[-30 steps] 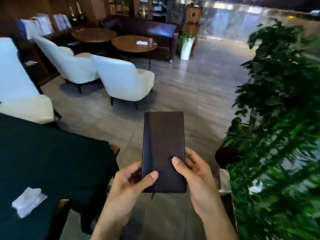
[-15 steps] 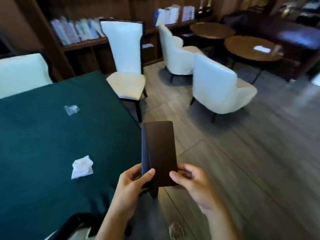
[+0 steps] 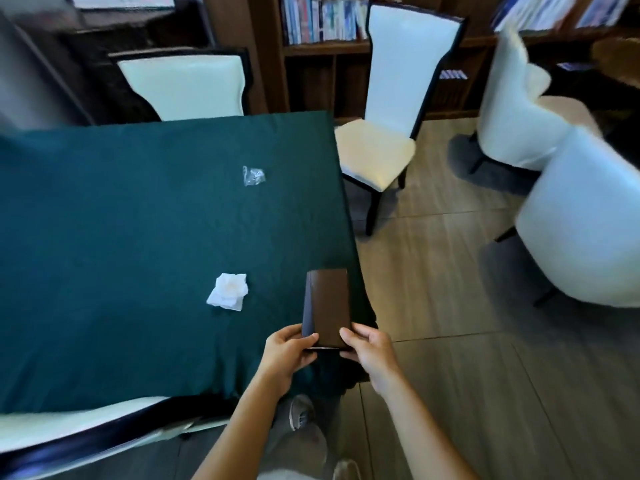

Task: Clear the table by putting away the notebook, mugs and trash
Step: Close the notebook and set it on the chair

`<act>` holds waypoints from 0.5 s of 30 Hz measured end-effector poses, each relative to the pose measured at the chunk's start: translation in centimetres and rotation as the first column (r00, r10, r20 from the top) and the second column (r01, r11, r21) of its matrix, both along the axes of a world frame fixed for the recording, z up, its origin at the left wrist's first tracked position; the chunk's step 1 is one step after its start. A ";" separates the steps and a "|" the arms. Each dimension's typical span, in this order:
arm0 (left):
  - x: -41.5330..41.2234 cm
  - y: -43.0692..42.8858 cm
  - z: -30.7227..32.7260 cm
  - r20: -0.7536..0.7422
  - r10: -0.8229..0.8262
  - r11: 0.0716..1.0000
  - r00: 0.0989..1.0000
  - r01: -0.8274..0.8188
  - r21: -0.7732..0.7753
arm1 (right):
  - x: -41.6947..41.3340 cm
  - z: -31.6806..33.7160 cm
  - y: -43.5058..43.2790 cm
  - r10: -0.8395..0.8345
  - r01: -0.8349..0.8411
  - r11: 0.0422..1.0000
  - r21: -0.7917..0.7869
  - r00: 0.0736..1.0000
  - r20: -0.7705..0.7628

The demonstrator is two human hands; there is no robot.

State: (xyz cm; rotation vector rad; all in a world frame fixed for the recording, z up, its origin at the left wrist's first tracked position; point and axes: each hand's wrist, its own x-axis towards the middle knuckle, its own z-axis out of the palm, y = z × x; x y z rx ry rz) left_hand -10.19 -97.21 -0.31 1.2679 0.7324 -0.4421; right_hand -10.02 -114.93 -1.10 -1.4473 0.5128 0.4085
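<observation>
Holding the notebook [image 3: 327,308] pinched between left hand [image 3: 289,351] and right hand [image 3: 372,351]; a tissue [image 3: 228,291] and wrapper [image 3: 254,176] remain on the table [image 3: 104,220], no mugs visible.

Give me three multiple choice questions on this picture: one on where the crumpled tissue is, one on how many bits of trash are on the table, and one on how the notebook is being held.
1. Where is the crumpled white tissue?
A. On the dark green tablecloth
B. On a chair seat
C. On the floor

2. How many pieces of trash lie on the cloth?
A. One
B. Two
C. Four

3. How is the slim dark brown notebook held?
A. Left hand alone
B. Lying flat, untouched
C. Closed, in both hands

Answers:
1 A: it rests on the cloth, left of the notebook.
2 B: the tissue and a small clear plastic wrapper.
3 C: left hand and right hand grip its near end.
</observation>
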 end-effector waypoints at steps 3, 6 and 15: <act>1.2 0.1 -2.5 -0.077 -0.005 0.995 0.997 0.013 0.102 | 1.3 -3.0 0.6 0.014 -0.020 0.996 -0.085 0.997 -0.075; 1.0 -0.1 -4.1 -0.123 -0.049 0.966 0.991 0.078 0.245 | 1.4 -5.1 0.6 0.013 -0.046 0.967 -0.252 0.991 -0.133; -0.6 -0.9 -4.3 -0.156 -0.327 0.582 0.932 0.328 0.744 | 0.7 -6.3 -0.4 0.196 -0.218 0.743 -0.633 0.975 -0.106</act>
